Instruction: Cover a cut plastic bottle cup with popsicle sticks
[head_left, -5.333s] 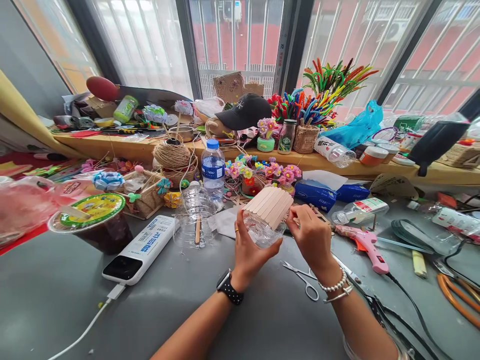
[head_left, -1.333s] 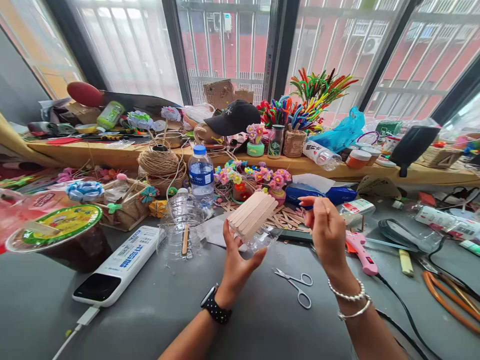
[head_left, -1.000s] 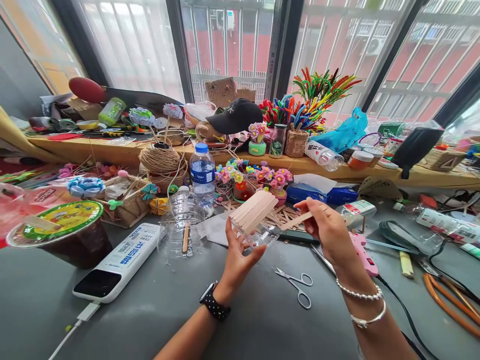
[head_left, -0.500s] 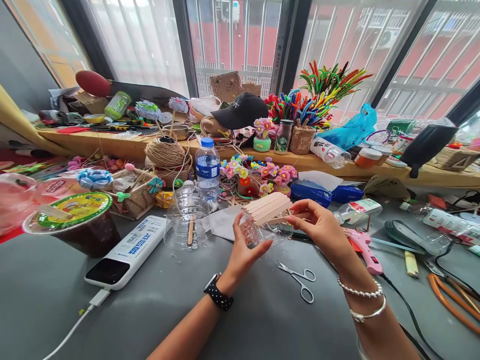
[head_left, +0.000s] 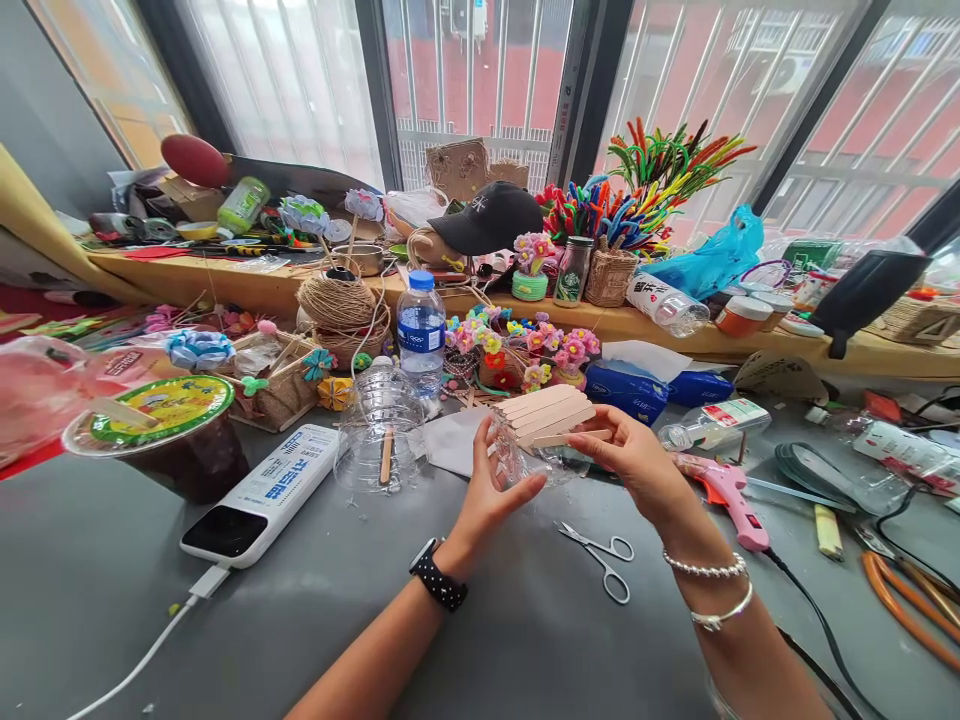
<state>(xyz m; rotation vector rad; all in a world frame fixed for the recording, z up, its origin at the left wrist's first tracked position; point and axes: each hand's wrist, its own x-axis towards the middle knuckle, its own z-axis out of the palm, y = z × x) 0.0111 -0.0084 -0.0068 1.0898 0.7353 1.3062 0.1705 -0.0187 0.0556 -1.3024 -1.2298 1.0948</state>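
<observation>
My left hand [head_left: 484, 495] grips a clear cut plastic bottle piece [head_left: 536, 462] above the grey table [head_left: 337, 620]. A row of flat wooden craft sticks [head_left: 544, 408] lies across its upper side. My right hand [head_left: 634, 460] pinches one more wooden stick [head_left: 574, 438] and holds it against the near edge of that row. A black watch sits on my left wrist, and two bracelets on my right wrist.
Small scissors [head_left: 604, 560] lie just below my hands. A pink glue gun [head_left: 724, 487] lies to the right, a clear bottle half [head_left: 379, 435] with a stick and a white power bank [head_left: 262, 495] to the left. A water bottle [head_left: 420, 335], twine and paper flowers crowd the back.
My right hand lifted a single wooden stick from the table, carried it left and brought it against the row on the bottle piece. My left hand tilted the piece flatter.
</observation>
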